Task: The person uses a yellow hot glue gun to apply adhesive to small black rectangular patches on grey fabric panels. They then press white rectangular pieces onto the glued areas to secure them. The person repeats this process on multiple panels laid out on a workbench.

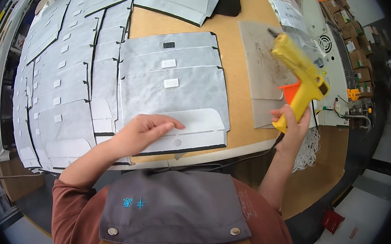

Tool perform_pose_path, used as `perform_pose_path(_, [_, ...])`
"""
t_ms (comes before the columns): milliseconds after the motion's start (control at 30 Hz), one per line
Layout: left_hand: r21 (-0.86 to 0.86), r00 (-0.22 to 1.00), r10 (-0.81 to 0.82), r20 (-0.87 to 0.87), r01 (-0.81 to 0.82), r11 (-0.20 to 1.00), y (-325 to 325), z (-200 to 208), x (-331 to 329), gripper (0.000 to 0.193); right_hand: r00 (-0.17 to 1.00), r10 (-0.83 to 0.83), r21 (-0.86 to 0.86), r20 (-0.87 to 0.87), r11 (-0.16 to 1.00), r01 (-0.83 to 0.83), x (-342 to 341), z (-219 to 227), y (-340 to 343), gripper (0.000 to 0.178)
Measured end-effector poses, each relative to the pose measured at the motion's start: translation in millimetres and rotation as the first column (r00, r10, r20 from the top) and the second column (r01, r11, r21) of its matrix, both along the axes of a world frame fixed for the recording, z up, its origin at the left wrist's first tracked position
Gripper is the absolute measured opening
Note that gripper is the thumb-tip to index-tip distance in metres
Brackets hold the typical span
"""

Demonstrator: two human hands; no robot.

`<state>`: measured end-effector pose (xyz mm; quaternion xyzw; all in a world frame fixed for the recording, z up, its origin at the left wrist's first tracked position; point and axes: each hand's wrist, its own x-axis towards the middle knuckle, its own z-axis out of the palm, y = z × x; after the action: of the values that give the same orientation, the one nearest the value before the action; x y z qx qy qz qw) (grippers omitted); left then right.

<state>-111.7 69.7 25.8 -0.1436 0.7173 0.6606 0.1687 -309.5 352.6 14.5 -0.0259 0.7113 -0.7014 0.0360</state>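
Here the person stands at a light brown surface point(237, 74) with two bare hands in view. The left hand point(143, 133) lies flat with its fingers stretched out, pressing on the white flap point(195, 126) of the nearest grey sheet point(179, 97), which lies at the front edge of the surface. The right hand point(290, 123) is lifted above the right side of the surface and its grip is closed around the handle of one yellow glue gun point(299, 75); the gun has an orange trigger part, and its dark nozzle points up and away to the left.

Under the gun lies one grey mat point(260, 67) with brown stains. Three grey sheets overlap in the middle stack; two of them carry a small white patch and the farthest one a small dark patch. To the left many more grey sheets point(64, 78) lie in overlapping rows; I cannot count them exactly. One black cable point(229, 164) hangs from the gun along the surface edge. One white machine point(331, 59) stands at the right. The person wears a grey apron point(174, 204).
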Motion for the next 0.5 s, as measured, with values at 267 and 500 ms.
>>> perform_pose_path(267, [-0.173,0.955,-0.284,-0.088,0.267,0.948,28,-4,11,0.034,0.944,0.289,-0.793,-0.16,0.531,-0.297,-50,60,8,0.043])
perform_pose_path(500, [-0.191,0.895,-0.375,-0.24,0.335,0.923,-11,37,35,0.023,0.727,0.435,-0.741,-0.53,0.178,-0.647,-149,160,5,0.063])
